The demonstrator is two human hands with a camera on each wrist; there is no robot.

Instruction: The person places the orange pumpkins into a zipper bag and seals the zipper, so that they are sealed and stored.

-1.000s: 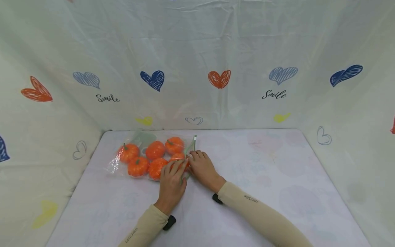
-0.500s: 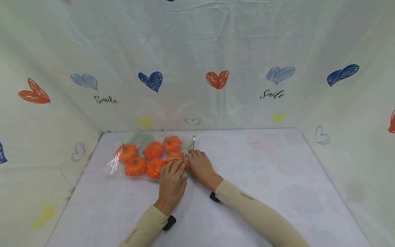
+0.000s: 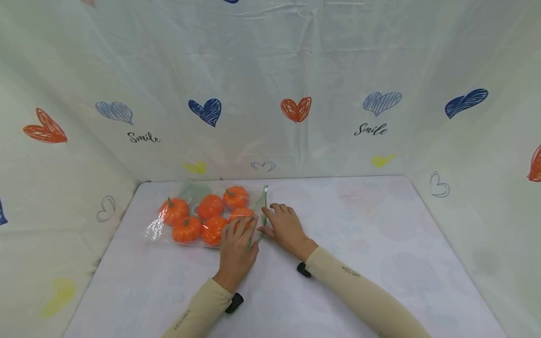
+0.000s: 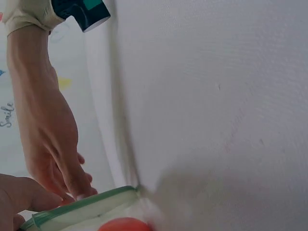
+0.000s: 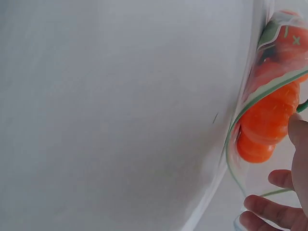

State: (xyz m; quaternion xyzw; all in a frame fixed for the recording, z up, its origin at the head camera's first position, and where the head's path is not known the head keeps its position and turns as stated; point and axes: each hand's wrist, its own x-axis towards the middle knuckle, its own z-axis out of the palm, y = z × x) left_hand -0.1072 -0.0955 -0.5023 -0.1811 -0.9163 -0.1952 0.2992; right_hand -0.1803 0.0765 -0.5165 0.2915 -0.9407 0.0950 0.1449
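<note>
A clear plastic zip bag with a green-edged mouth lies on the table, its mouth facing right. Inside sit several small orange pumpkins with green stems. The left hand lies over the bag's mouth end and pinches the raised rim; its digits meet the green edge in the left wrist view. The right hand is just right of the mouth, thumb and forefinger apart at the rim. From the right wrist camera, the green rim arches open before the pumpkins, with the right hand's fingers beside it.
The white table reaches back to a hanging curtain printed with hearts. Curtain also closes in the left and right sides. Both forearms wear beige sleeves, with a dark wrist device on each wrist.
The right hand has shifted slightly right from the rim, and its thumb and forefinger have spread apart. The left hand has stayed nearly in place on the bag.
</note>
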